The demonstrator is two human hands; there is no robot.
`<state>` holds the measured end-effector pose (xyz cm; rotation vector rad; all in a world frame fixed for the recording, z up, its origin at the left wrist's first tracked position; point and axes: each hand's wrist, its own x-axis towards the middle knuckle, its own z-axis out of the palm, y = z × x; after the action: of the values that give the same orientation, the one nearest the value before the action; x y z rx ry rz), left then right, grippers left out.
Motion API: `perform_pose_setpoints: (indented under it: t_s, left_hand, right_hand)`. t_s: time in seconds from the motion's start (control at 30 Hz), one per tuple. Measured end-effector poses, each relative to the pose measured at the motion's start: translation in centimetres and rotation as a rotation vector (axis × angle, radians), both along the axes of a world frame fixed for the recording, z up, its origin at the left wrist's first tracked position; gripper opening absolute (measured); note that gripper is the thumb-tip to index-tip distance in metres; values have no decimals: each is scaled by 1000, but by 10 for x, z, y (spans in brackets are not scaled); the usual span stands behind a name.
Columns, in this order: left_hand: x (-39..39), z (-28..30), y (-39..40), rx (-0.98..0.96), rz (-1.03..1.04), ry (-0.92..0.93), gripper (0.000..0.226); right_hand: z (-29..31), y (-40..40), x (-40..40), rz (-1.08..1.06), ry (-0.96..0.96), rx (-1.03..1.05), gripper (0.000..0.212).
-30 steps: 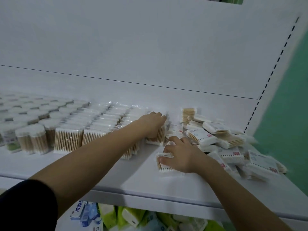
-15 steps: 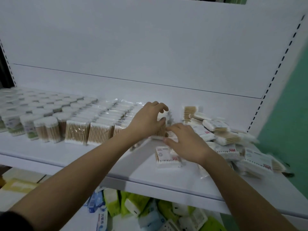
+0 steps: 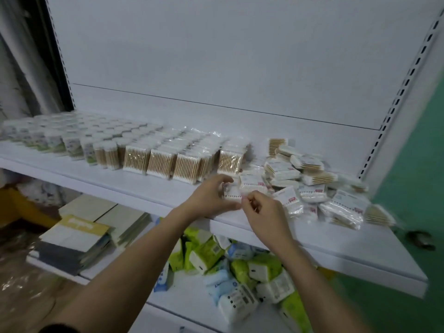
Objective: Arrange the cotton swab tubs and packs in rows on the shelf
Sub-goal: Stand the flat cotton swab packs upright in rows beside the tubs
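Near the front edge of the white shelf (image 3: 336,243), both hands meet over one small pack of cotton swabs (image 3: 232,191). The left hand (image 3: 211,198) curls its fingers and thumb round the pack's left end, so the pack sits between its fingertips and palm. The right hand (image 3: 265,212) pinches at the pack's lower right corner with thumb and forefinger, its other fingers folded; the contact itself is blurred. The pack is lifted just above the shelf, or barely resting on it; which one cannot be told.

Just to the right lies a loose heap of packs (image 3: 312,186), lying flat and tilted over one another, with one pack (image 3: 277,145) standing against the back wall. To the left stand ordered rows of upright packs (image 3: 185,159), the nearest row (image 3: 230,161) close behind the left hand. Farther left are rows of round tubs (image 3: 72,140) with white lids.

On the lower shelf (image 3: 192,296) lie green, white and blue tissue packs (image 3: 240,272), and flat boards (image 3: 79,239) are stacked on the left.
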<state>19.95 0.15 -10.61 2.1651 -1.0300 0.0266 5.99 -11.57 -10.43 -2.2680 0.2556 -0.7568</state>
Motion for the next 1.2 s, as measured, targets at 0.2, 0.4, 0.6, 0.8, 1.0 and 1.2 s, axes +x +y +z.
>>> perform_pose_setpoints:
  t_s: [0.2,0.4,0.6,0.8,1.0,1.2]
  left_hand:
    - [-13,6,6,-105,66,24,39]
    - [-15,9,13,-503,82,404,48]
    - [-9,11,20,-649,9,503,37]
    - [0,8,26,-645,-90,574,42]
    - [2,9,30,-665,-227,635,23]
    - [1,16,35,-541,-289,673,25]
  right_hand:
    - [-1,-11,1,32,-5,178,12]
    - [-6,-20,5,39,32,247,37]
    - [-14,-17,13,-43,68,120,22]
    - [-9,-6,8,4,91,16,32]
    - [-8,-5,6,100,132,99,25]
    - [-3,-2,0,151,88,188,16]
